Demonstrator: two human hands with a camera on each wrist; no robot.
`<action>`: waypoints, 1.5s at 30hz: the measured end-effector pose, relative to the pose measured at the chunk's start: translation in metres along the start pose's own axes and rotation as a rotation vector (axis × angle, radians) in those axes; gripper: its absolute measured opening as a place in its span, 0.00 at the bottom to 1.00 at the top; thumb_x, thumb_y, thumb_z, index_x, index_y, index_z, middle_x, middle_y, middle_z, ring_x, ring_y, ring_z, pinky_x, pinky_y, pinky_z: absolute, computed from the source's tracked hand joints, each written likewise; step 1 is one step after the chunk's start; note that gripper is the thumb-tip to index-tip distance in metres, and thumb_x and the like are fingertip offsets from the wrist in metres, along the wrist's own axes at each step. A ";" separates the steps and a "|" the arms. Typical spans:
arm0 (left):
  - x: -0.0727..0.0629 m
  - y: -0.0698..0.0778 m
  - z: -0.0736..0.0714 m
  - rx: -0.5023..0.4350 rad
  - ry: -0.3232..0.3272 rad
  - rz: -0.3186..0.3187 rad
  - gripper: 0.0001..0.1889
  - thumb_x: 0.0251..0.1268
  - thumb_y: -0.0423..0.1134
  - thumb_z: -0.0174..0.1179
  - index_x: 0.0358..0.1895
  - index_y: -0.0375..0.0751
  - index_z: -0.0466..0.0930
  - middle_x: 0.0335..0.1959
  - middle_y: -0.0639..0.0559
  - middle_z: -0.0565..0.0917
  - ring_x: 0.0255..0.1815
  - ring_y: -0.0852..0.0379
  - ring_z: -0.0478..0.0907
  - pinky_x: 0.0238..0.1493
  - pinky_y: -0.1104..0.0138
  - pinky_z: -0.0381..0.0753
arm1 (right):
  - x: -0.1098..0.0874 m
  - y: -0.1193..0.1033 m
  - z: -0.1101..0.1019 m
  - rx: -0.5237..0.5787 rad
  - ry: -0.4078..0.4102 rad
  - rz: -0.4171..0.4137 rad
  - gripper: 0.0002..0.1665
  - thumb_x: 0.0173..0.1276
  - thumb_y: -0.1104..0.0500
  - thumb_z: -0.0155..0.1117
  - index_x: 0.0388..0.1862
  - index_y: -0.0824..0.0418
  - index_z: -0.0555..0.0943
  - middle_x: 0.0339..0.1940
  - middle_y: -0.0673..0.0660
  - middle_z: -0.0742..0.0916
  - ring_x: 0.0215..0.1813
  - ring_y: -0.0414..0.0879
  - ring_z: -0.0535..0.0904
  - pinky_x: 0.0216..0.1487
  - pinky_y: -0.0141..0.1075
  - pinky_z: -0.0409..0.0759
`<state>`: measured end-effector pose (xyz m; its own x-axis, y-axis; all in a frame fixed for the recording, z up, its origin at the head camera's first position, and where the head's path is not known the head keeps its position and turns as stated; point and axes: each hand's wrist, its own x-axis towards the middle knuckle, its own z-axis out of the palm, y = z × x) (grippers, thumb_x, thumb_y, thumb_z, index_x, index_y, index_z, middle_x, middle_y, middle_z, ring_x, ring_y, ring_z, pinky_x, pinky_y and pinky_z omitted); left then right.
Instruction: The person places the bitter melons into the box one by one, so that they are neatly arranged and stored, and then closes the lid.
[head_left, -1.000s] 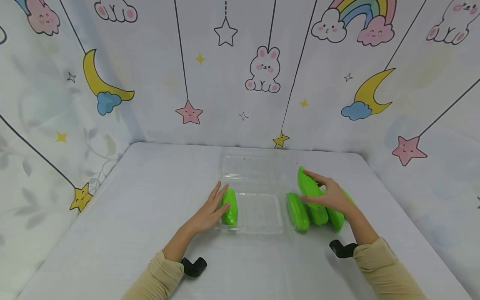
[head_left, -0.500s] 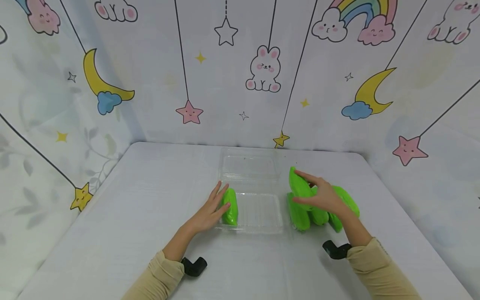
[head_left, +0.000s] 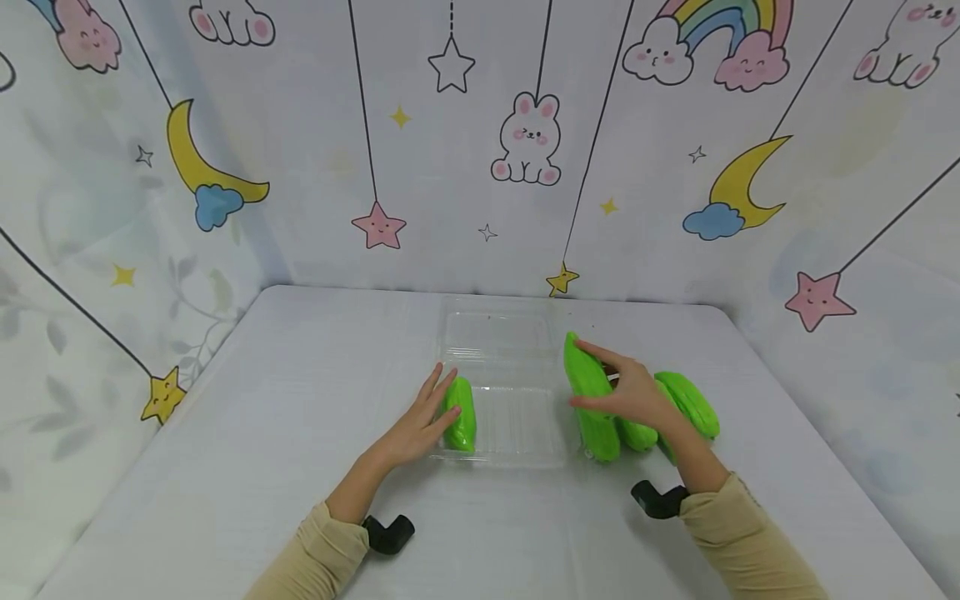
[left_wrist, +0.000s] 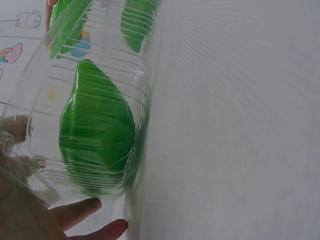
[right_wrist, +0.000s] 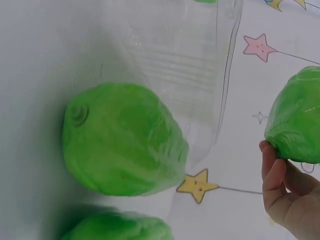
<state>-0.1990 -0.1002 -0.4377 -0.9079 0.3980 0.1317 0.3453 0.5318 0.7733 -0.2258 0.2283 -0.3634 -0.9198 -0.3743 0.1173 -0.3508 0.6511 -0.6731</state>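
Note:
My left hand (head_left: pixel 411 425) lies at the left edge of a clear plastic clamshell box (head_left: pixel 521 425), fingers straight and spread, thumb over the rim. Inside, against the left wall, is one bright green, gourd-shaped piece (head_left: pixel 461 421); the left wrist view shows its pointed end through the ribbed plastic (left_wrist: pixel 97 125). Just right of the box, my right hand (head_left: pixel 637 393) holds a similar long green gourd-shaped piece (head_left: pixel 583 367) between thumb and fingers, raised above the others. In the right wrist view, fingertips grip that held piece (right_wrist: pixel 300 115) at its end.
Several more green pieces lie right of the box, including one (head_left: pixel 600 440) below the held piece and another (head_left: pixel 692 404) farther right. The box's lid (head_left: pixel 498 333) is folded back behind it. A patterned cloth wall (head_left: pixel 465 167) rises beyond the white table (head_left: pixel 337 350).
My right hand has carried its green piece leftward, over the others and closer to the box, uncovering the piece at the far right. My left hand stays in place.

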 end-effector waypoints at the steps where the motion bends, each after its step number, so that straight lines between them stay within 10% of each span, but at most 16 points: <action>1: 0.000 0.000 0.000 0.000 0.000 0.000 0.31 0.72 0.49 0.42 0.73 0.46 0.43 0.73 0.47 0.34 0.72 0.43 0.38 0.64 0.44 0.49 | 0.000 -0.001 0.001 -0.002 0.000 0.004 0.49 0.50 0.47 0.73 0.70 0.51 0.62 0.64 0.61 0.71 0.51 0.54 0.74 0.42 0.39 0.77; 45: 0.001 -0.001 0.001 0.000 0.008 -0.013 0.32 0.72 0.48 0.43 0.73 0.45 0.43 0.73 0.47 0.35 0.72 0.43 0.38 0.64 0.43 0.48 | 0.019 -0.032 0.056 0.016 -0.051 -0.013 0.50 0.46 0.44 0.74 0.68 0.50 0.64 0.54 0.57 0.78 0.46 0.49 0.75 0.39 0.36 0.76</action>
<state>-0.2003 -0.0998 -0.4392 -0.9144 0.3846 0.1265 0.3331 0.5373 0.7748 -0.2220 0.1632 -0.3804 -0.9051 -0.4157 0.0891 -0.3592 0.6356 -0.6834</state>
